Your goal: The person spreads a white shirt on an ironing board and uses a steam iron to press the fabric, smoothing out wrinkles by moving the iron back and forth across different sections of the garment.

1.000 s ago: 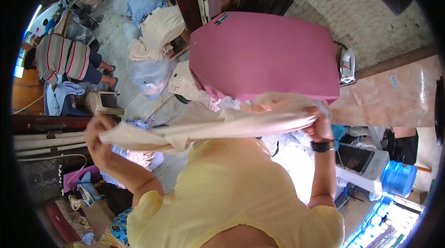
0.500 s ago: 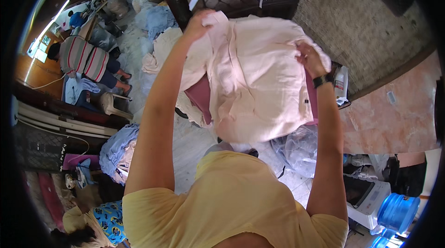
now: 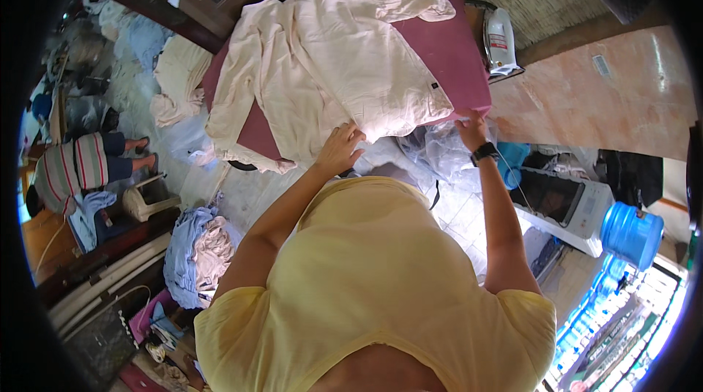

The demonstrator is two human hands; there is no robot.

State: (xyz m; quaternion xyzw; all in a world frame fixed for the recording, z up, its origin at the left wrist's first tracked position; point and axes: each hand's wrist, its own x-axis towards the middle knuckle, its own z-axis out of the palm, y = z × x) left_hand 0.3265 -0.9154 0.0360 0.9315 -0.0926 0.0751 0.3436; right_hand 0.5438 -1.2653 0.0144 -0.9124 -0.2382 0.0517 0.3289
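A pale pink long-sleeved shirt (image 3: 344, 62) lies spread over a padded maroon ironing board (image 3: 455, 55), with one sleeve stretched toward the far right. Its other sleeve and part of the body hang over the near left edge. At the near hem, my left hand (image 3: 341, 149) touches the cloth with fingers apart. My right hand (image 3: 472, 131), a dark watch on its wrist, has its fingers curled on the board's near right corner, off the shirt. A white iron (image 3: 500, 40) rests on a stand at the board's right end.
A pale garment pile (image 3: 179, 77) sits left of the board, and a blue and pink clothes bundle (image 3: 196, 256) lies nearer. Clear plastic (image 3: 436, 149) hangs below the board. A white appliance (image 3: 578, 209) and blue water jug (image 3: 631, 234) stand right. Another person (image 3: 77, 172) bends at far left.
The shirt, held up and bunched in both hands before, now lies flat across the board. Both hands have come down toward me, to the board's near edge. The view has turned.
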